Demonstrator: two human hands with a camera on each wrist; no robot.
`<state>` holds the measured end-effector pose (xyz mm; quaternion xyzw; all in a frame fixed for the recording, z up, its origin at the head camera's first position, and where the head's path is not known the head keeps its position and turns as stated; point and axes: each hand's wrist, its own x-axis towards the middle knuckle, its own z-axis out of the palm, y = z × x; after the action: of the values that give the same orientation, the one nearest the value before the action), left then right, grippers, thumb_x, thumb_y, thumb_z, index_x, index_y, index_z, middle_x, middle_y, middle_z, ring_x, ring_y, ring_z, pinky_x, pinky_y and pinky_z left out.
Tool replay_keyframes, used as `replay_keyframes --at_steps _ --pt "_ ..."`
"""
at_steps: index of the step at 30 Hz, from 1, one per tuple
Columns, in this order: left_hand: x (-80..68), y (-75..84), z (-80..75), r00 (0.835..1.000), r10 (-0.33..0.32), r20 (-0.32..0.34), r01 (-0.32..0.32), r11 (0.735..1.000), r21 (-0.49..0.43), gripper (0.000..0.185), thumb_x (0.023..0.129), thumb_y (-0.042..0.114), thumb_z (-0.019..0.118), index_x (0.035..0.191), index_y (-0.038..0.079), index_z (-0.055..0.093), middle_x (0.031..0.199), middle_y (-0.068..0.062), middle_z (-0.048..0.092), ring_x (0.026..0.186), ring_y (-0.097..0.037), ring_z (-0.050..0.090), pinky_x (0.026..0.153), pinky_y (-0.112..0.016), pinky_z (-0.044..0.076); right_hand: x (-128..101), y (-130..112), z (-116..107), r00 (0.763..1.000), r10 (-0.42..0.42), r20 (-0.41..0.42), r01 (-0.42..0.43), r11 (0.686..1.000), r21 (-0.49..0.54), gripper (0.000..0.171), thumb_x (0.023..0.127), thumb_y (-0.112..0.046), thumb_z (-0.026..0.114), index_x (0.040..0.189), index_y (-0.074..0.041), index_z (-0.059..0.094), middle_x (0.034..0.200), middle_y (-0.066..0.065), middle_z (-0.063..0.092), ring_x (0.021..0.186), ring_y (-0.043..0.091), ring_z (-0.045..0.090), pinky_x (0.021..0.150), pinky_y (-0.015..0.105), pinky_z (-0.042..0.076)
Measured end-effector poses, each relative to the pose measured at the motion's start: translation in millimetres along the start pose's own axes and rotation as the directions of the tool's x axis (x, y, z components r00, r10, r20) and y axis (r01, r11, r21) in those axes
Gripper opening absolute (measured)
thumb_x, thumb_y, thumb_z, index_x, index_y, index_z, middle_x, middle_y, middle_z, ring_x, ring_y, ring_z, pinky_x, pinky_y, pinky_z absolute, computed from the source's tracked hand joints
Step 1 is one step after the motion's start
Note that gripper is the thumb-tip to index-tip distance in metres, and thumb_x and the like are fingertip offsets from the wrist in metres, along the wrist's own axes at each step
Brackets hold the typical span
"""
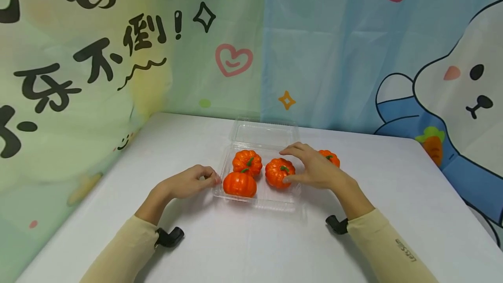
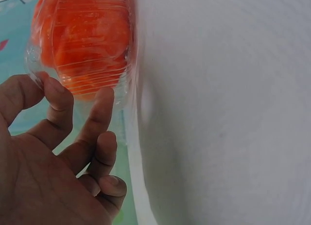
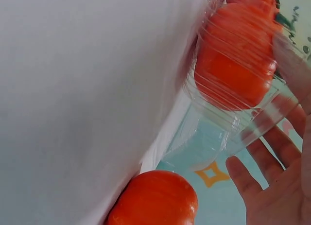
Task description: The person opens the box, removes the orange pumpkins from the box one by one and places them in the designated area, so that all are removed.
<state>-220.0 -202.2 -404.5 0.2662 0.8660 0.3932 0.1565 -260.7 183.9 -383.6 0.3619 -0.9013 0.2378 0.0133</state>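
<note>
A clear plastic clamshell box [image 1: 275,202] sits with its lid tipped back and three small orange pumpkins in its base. Two pumpkins, a rear one [image 1: 246,162] and a front one [image 1: 239,184], fill the left half. My left hand [image 1: 194,181] pinches the box's left rim between thumb and finger, shown close up by the left hand [image 2: 63,152] in its wrist view. Over the right-hand pumpkin [image 1: 278,174] my right hand [image 1: 318,169] spreads, thumb at its front and fingers behind. The right wrist view has the right hand's [image 3: 277,181] fingers mostly straight, seen partly through the plastic.
A fourth pumpkin [image 1: 329,157] lies on the white table [image 1: 251,243] right of the box, partly hidden behind my right hand. The open lid [image 1: 265,133] extends toward the back edge. A printed cloth backdrop [image 1: 334,47] hangs behind the table.
</note>
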Motion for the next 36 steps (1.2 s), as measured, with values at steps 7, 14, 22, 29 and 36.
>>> replay_keyframes --at_steps 7,14,22,29,36 --pt "0.9 0.0 0.1 1.0 -0.007 -0.003 0.007 1.0 0.004 0.026 0.104 0.02 0.05 0.098 0.007 0.072 0.109 -0.003 0.071 0.106 -0.02 0.058 0.097 -0.04 0.044 -0.6 -2.0 4.9 0.999 0.014 0.042 -0.014 1.0 -0.008 0.071 0.08 -0.036 0.089 0.141 -0.013 0.061 0.142 0.01 0.056 0.134 0.035 0.047 0.108 0.059 0.042" --pt "2.2 1.1 1.7 1.0 -0.015 -0.006 0.015 1.0 0.005 0.026 0.104 0.02 0.05 0.098 0.008 0.072 0.111 -0.003 0.072 0.107 -0.02 0.059 0.098 -0.04 0.044 -1.7 -4.6 5.9 0.999 0.012 0.046 -0.01 0.999 -0.033 0.072 0.08 -0.036 0.088 0.142 -0.013 0.06 0.139 0.008 0.06 0.134 0.034 0.046 0.108 0.062 0.04" --pt "1.6 1.5 1.1 1.0 -0.013 -0.009 0.013 1.0 0.009 0.025 0.104 0.02 0.05 0.101 0.008 0.072 0.11 -0.003 0.072 0.106 -0.019 0.059 0.098 -0.04 0.044 -3.2 -6.4 5.0 0.999 -0.052 0.002 0.052 0.999 0.004 0.069 0.08 -0.025 0.09 0.141 -0.012 0.061 0.139 0.008 0.055 0.132 0.032 0.049 0.108 0.055 0.044" --pt "1.0 0.8 1.7 1.0 -0.008 -0.009 0.008 1.0 0.009 0.026 0.103 0.02 0.05 0.101 0.007 0.072 0.111 -0.003 0.072 0.107 -0.02 0.059 0.098 -0.04 0.044 -5.9 -8.1 2.0 0.991 -0.119 -0.067 0.121 0.992 0.027 0.067 0.079 -0.014 0.089 0.139 -0.009 0.062 0.137 0.009 0.053 0.127 0.03 0.055 0.102 0.048 0.051" --pt "0.5 1.3 1.3 1.0 -0.011 -0.006 0.011 1.0 0.011 0.026 0.103 0.02 0.05 0.102 0.007 0.073 0.111 -0.003 0.072 0.108 -0.02 0.06 0.099 -0.041 0.044 -9.2 -6.9 -0.3 0.979 -0.172 -0.111 0.173 0.985 0.0 0.067 0.08 -0.011 0.087 0.141 -0.01 0.061 0.139 0.009 0.052 0.126 0.027 0.055 0.099 0.045 0.053"
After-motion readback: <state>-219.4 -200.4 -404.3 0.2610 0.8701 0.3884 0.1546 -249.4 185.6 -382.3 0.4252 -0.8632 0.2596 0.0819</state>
